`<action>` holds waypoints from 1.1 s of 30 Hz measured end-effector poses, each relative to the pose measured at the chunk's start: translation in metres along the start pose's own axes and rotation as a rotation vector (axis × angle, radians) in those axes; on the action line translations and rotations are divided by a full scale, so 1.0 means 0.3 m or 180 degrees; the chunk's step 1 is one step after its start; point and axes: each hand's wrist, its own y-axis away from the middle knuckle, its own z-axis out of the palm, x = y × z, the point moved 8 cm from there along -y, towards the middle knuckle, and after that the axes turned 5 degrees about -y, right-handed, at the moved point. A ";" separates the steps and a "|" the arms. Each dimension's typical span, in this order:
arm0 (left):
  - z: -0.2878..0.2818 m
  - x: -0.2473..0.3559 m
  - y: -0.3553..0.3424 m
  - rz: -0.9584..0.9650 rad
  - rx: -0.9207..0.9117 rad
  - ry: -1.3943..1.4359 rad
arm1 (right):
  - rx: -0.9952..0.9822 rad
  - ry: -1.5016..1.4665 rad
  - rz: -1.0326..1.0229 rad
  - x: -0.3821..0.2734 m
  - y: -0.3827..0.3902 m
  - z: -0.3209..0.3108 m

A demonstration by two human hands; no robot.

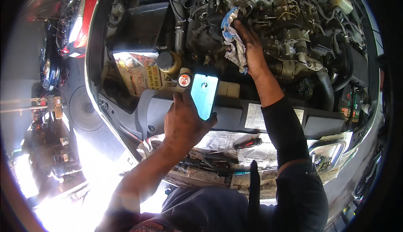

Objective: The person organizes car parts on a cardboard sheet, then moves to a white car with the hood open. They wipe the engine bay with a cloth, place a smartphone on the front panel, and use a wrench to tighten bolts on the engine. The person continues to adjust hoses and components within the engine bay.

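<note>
My left hand (180, 122) is closed round a smartphone (203, 95) with a lit pale-blue screen, above the front panel of an open engine bay. Beside the phone is a cap with a round red-and-white label (184, 81), and behind it a round dark-lidded reservoir (168, 61). My right hand (252, 47) grips a crumpled blue-and-white rag (233, 38), over the engine (273, 5); its fingertips are partly hidden by the rag.
Newspaper (138, 76) lies in the bay's left side and along the front edge (214, 139), bearing a red-handled screwdriver (249, 143), dark tools and a metal tray (329, 154). The battery (352, 106) sits at right. A red car (75, 17) stands at far left.
</note>
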 end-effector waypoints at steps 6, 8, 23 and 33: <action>0.073 -0.059 0.061 -0.0335 0.0009 -0.0212 | -0.0119 0.0227 -0.0331 -0.027 -0.019 0.048; 0.086 -0.068 0.065 -0.0344 0.0107 -0.0183 | -0.0153 0.0282 -0.0373 -0.021 -0.019 0.051; 0.184 -0.205 0.138 0.0410 -0.0271 0.0438 | -0.0195 0.0729 -0.0323 0.030 -0.067 0.010; 0.185 -0.190 0.135 0.0416 0.0025 0.0576 | -0.0358 0.0920 -0.0258 0.037 -0.057 0.032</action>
